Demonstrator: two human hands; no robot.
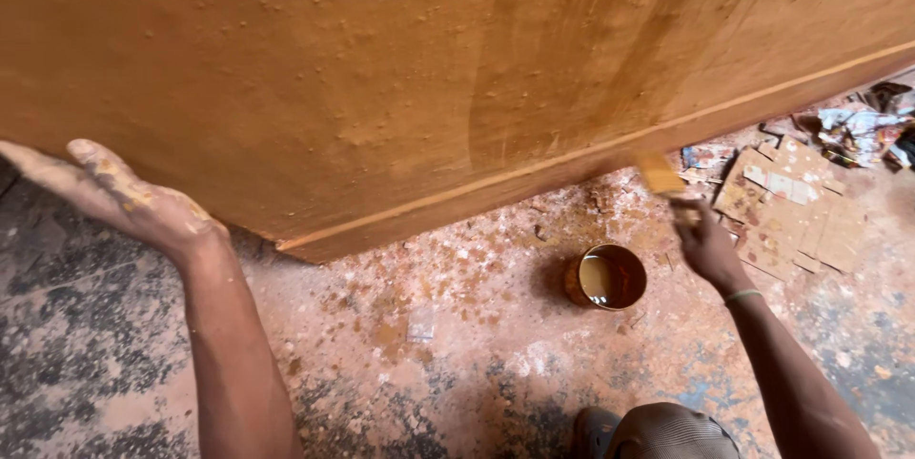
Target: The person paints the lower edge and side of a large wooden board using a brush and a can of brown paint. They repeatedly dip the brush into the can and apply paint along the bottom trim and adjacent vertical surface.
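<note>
Staining underway: right hand (707, 244) grips a brush (660, 174) at the board (381, 68) edge; left hand (124, 197) spread, bracing. Next stroke likely needs reloading from the can (606, 277).

The wooden panel (381, 68) is ochre-brown with a darker, wetter-looking streak near its lower edge. Below the panel, the floor (457, 364) is reddish-pink, flecked white and mottled black. The tin (606, 277) under that edge is orange-brown, its contents pale tan, perhaps varnish. The brush (660, 174) is yellowish.
</note>
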